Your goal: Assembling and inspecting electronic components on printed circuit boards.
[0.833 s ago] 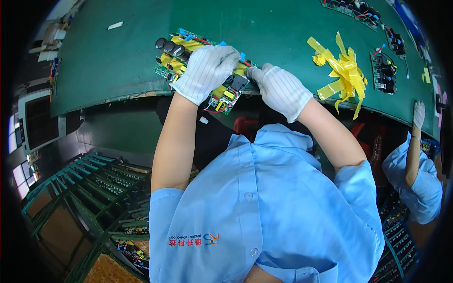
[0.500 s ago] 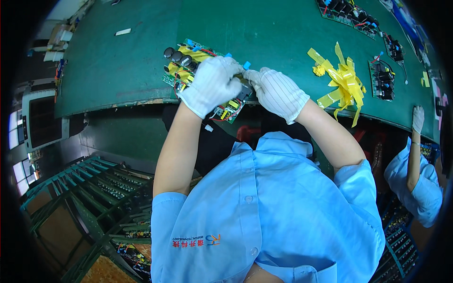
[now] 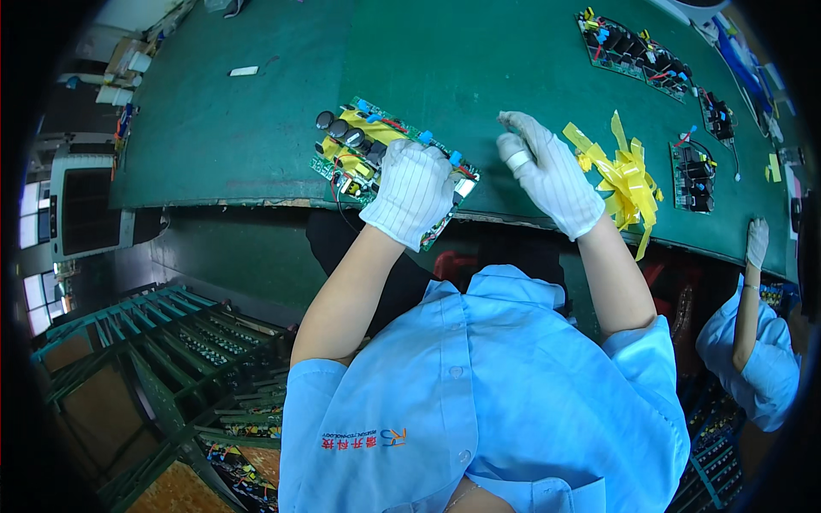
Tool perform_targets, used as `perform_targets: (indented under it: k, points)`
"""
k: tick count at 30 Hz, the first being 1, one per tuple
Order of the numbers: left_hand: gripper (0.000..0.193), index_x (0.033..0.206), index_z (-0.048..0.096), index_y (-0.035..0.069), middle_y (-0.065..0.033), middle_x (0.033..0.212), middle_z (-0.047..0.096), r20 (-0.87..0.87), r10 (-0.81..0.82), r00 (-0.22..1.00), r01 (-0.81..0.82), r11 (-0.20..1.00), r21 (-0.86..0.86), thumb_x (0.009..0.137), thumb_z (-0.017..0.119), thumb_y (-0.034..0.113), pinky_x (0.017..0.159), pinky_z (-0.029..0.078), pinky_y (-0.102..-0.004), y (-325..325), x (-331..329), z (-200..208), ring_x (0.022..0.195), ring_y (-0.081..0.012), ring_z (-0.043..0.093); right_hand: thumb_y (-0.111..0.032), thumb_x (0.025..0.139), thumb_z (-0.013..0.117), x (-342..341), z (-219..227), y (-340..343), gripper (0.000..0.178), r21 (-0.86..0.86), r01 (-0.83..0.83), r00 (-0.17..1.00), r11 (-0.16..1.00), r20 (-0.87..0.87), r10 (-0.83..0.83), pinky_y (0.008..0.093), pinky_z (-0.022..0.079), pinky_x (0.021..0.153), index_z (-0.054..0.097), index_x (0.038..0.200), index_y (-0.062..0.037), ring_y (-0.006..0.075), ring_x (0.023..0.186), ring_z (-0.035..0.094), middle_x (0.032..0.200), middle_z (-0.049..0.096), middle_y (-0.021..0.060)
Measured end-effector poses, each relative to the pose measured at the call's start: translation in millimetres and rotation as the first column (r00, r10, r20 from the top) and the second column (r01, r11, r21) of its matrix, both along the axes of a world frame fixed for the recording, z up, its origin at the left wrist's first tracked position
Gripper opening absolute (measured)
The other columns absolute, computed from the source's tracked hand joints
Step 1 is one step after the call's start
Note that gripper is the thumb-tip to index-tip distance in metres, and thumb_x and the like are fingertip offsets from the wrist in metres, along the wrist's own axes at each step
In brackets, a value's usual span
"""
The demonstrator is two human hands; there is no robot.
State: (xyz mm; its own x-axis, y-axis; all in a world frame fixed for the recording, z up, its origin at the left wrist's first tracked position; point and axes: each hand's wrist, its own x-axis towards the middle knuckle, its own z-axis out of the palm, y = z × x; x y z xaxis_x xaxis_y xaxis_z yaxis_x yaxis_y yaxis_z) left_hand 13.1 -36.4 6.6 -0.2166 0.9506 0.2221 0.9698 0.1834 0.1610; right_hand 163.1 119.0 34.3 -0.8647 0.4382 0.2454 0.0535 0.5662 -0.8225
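Observation:
A green circuit board (image 3: 389, 115) with black capacitors, yellow tape and blue connectors lies aslant at the table's near edge, its lower end jutting over it. My left hand (image 3: 416, 184), in a white striped glove, is closed over the board's right half and hides part of it. To the right and apart from the board, my gloved right hand (image 3: 547, 175) hovers over the table with its fingers stretched and apart. Nothing shows in it. Beside that hand is a tangle of yellow tape strips (image 3: 629, 175), hanging partly over the edge.
More circuit boards (image 3: 693, 175) lie on the right side of the green table (image 3: 282, 128), others at the far right (image 3: 629, 53). A small white piece (image 3: 243, 71) lies far left. A co-worker's gloved hand (image 3: 757, 243) rests at the right edge. Racks (image 3: 171, 350) stand lower left.
My right hand has let go of the board's end and moved right, its fingers opening. My left hand has shifted slightly right and down along the board, staying closed on it.

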Motion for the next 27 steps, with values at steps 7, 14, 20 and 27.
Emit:
perform_targets:
  k: [7, 14, 20, 27]
  points:
    - [0.011, 0.070, 0.068, 0.005, -0.0126, 0.069, 0.064, -0.038, -0.065, 0.997, 0.067, 0.996, 0.066, 0.075, 0.065, 0.014, 0.107, 0.040, -0.0487, 0.9, 2.2, 0.0, 0.073, -0.0292, 0.065, -0.023, 0.082, 0.067, -21.5, -45.5, -25.4, 0.046, 0.182, -0.042, 0.951, 0.982, 0.310, -0.017, 0.0476, 0.053, 0.074, 0.054, 0.124, -0.0068, 0.0409, 0.090, 0.064, 0.104, 0.065, 0.0198]
    - [0.004, 0.080, 0.069, 0.005, -0.0085, 0.075, 0.068, -0.007, -0.050, 0.999, 0.050, 0.977, 0.205, 0.078, 0.067, 0.008, 0.104, 0.042, -0.0512, -4.6, 4.0, 5.3, 0.074, -0.0261, 0.066, -0.023, 0.079, 0.066, -34.4, -57.1, -25.6, 0.040, 0.133, 0.054, 0.981, 0.990, 0.177, -0.078, 0.0470, 0.053, 0.072, 0.060, 0.115, -0.0075, 0.0389, 0.086, 0.065, 0.094, 0.067, 0.0189]
    - [0.014, 0.089, 0.067, 0.005, -0.0082, 0.092, 0.068, 0.055, -0.041, 0.998, 0.011, 0.885, 0.466, 0.075, 0.070, 0.004, 0.099, 0.046, -0.0502, -16.3, 4.7, -11.2, 0.088, -0.0265, 0.064, -0.027, 0.080, 0.063, -34.2, -48.6, -22.0, 0.034, 0.063, -0.045, 0.940, 0.997, 0.342, 0.021, 0.0470, 0.052, 0.071, 0.064, 0.110, -0.0101, 0.0385, 0.085, 0.065, 0.091, 0.068, 0.0180]
    - [0.016, 0.099, 0.068, -0.004, -0.0095, 0.086, 0.070, 0.784, 0.215, 0.582, -0.531, 0.831, 0.167, 0.095, 0.061, 0.009, 0.066, 0.047, -0.0274, -31.5, -27.6, 8.1, 0.075, -0.0146, 0.062, -0.032, 0.085, 0.064, -36.1, -54.9, -20.9, 0.029, 0.097, 0.014, 0.965, 0.995, 0.258, -0.038, 0.0468, 0.052, 0.067, 0.063, 0.104, -0.0104, 0.0363, 0.079, 0.066, 0.086, 0.067, 0.0158]
